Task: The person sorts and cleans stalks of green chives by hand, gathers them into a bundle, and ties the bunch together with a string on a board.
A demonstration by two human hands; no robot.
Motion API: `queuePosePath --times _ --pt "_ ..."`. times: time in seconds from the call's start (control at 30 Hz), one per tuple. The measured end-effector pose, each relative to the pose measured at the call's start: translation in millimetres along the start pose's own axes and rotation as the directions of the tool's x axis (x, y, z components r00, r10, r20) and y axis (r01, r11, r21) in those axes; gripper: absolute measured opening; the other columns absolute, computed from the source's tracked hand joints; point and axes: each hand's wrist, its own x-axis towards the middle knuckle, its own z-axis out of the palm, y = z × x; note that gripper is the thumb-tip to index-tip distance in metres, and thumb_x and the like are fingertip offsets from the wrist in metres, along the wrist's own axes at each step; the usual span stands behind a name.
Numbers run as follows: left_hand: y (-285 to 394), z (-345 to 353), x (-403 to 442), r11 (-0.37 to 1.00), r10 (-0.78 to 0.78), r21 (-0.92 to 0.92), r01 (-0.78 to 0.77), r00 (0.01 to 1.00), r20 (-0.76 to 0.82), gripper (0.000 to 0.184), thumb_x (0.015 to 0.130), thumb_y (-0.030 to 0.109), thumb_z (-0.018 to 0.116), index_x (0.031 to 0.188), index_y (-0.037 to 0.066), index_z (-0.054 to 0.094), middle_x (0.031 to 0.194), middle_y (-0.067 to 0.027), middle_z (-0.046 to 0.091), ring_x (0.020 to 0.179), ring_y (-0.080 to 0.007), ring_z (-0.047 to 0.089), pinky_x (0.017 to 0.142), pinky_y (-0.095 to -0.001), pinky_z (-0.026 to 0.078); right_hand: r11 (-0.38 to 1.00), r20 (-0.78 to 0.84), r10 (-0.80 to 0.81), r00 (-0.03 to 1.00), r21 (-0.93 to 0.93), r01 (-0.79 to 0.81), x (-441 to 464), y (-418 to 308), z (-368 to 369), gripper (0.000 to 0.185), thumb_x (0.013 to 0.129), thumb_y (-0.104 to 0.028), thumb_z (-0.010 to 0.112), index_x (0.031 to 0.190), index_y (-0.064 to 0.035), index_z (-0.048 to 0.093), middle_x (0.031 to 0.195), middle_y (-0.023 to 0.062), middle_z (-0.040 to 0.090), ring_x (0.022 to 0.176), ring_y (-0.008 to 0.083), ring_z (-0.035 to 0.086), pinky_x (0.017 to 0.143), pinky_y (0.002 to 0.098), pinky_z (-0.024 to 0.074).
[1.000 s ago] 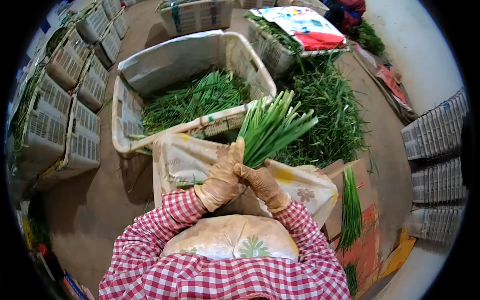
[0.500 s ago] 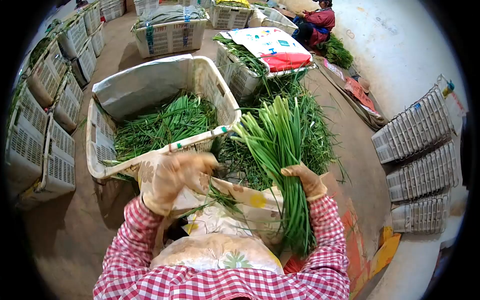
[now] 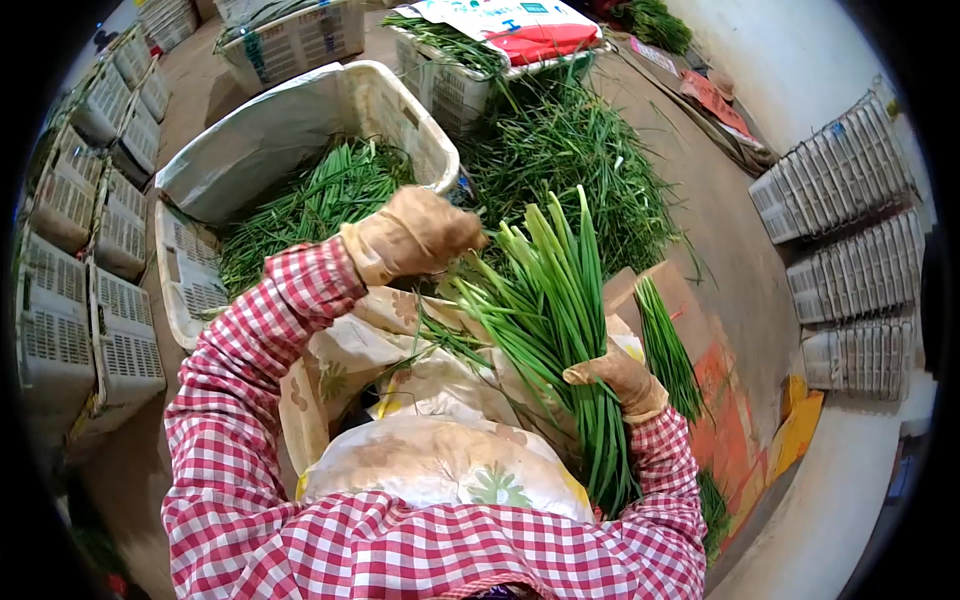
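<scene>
My right hand (image 3: 622, 380), in a tan glove, is wrapped round a thick bunch of green chives (image 3: 545, 300). Their pale stem ends fan out upward, and the leaves hang down over my right forearm. Left of those stem ends is my gloved left hand (image 3: 415, 235), its fingers curled closed. Whatever it may pinch is too small to make out. A few loose leaves (image 3: 450, 340) lie across the stained, flower-patterned apron (image 3: 420, 450) on my lap.
Ahead on the left stands a white plastic crate (image 3: 165, 255) holding more chives. A large heap of loose leaves (image 3: 590, 170) lies beyond my hands. Another small bunch (image 3: 668, 350) rests to the right. Stacked crates (image 3: 125, 330) line the left side, and others (image 3: 840, 170) the right wall.
My left hand has moved up and right toward the stem ends and closed. My right hand keeps the bunch. The view has tipped downward, showing the small bunch at right.
</scene>
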Motion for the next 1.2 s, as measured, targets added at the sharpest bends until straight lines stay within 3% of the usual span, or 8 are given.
queuePosePath --times 0.13,0.37,0.47,0.67,0.8,0.97,1.07,1.2 --pt "-57 -27 2 0.881 -0.094 0.426 0.205 0.959 -0.268 0.008 0.081 0.014 0.061 0.089 0.014 0.061 0.065 -0.0075 0.059 0.056 -0.0234 0.060 0.047 -0.0345 0.047 0.975 -0.040 0.097 0.994 0.204 -0.087 -26 47 -39 0.029 0.086 -0.012 0.063 0.110 0.0013 0.055 0.091 0.0063 0.063 0.083 0.0129 0.059 0.076 0.0298 0.0497" --pt "24 -12 3 0.833 -0.432 0.100 0.545 0.527 0.732 0.073 0.078 0.046 0.069 0.131 0.003 0.043 0.099 -0.0113 0.065 0.080 -0.0177 0.064 0.065 -0.0331 0.052 0.623 -0.196 -0.098 0.976 0.753 0.213 -14 100 -45 0.017 0.083 -0.017 0.065 0.089 -0.0047 0.054 0.081 0.0015 0.051 0.075 0.0134 0.046 0.074 0.0288 0.0387" --pt "58 41 -8 0.032 -0.349 -0.767 0.641 0.726 0.592 0.074 0.081 0.054 0.062 0.132 0.004 0.043 0.121 -0.0136 0.056 0.101 -0.0156 0.059 0.090 -0.0349 0.048 0.705 -0.111 0.021 0.994 0.707 0.064 5 81 -36 0.030 0.078 -0.015 0.069 0.100 -0.0008 0.055 0.090 0.0051 0.057 0.081 0.0164 0.053 0.076 0.0289 0.0442" --pt "56 66 1 -0.839 -0.371 -0.526 -0.143 0.857 0.359 0.051 0.085 0.046 0.060 0.120 0.009 0.056 0.115 -0.0075 0.062 0.101 -0.0197 0.061 0.091 -0.0408 0.049 0.752 0.244 0.121 0.962 0.610 -0.249 67 34 45 0.052 0.074 -0.017 0.072 0.118 0.0041 0.054 0.105 0.0112 0.064 0.090 0.0204 0.063 0.081 0.0288 0.0513" --pt "45 68 -24 -0.688 -0.626 -0.599 -0.409 0.752 0.206 0.051 0.085 0.040 0.063 0.126 0.011 0.051 0.115 -0.0078 0.061 0.098 -0.0206 0.062 0.088 -0.0390 0.051 0.716 0.468 0.127 0.875 0.567 -0.408 84 22 54 0.056 0.081 -0.026 0.067 0.125 0.0035 0.050 0.108 0.0125 0.064 0.093 0.0197 0.062 0.083 0.0269 0.0499" --pt "27 56 -47 -0.589 -0.648 -0.698 -0.406 0.753 0.109 0.060 0.087 0.034 0.062 0.138 0.013 0.038 0.126 -0.0074 0.052 0.111 -0.0212 0.055 0.095 -0.0396 0.046 0.973 -0.065 0.179 0.982 -0.137 -0.186 91 -17 33 0.059 0.085 -0.036 0.063 0.130 -0.0015 0.047 0.104 0.0060 0.064 0.091 0.0160 0.060 0.081 0.0289 0.0463" --pt "27 47 -44 -0.629 -0.596 -0.669 -0.396 0.798 0.089 0.062 0.087 0.032 0.061 0.139 0.011 0.035 0.127 -0.0074 0.052 0.110 -0.0210 0.055 0.096 -0.0390 0.045 0.932 -0.163 -0.357 0.920 -0.132 0.338 96 -67 86 0.055 0.089 -0.040 0.058 0.129 -0.0036 0.049 0.099 0.0076 0.066 0.089 0.0169 0.060 0.079 0.0299 0.0456" --pt "14 31 -46 -0.479 -0.495 -0.829 -0.290 0.868 -0.018 0.073 0.082 0.032 0.066 0.140 0.002 0.032 0.129 -0.0088 0.050 0.113 -0.0199 0.053 0.098 -0.0369 0.043 0.732 -0.234 -0.276 0.932 -0.679 0.047 114 -52 89 0.051 0.095 -0.047 0.043 0.118 -0.0024 0.055 0.091 0.0143 0.064 0.081 0.0198 0.061 0.074 0.0301 0.0457"
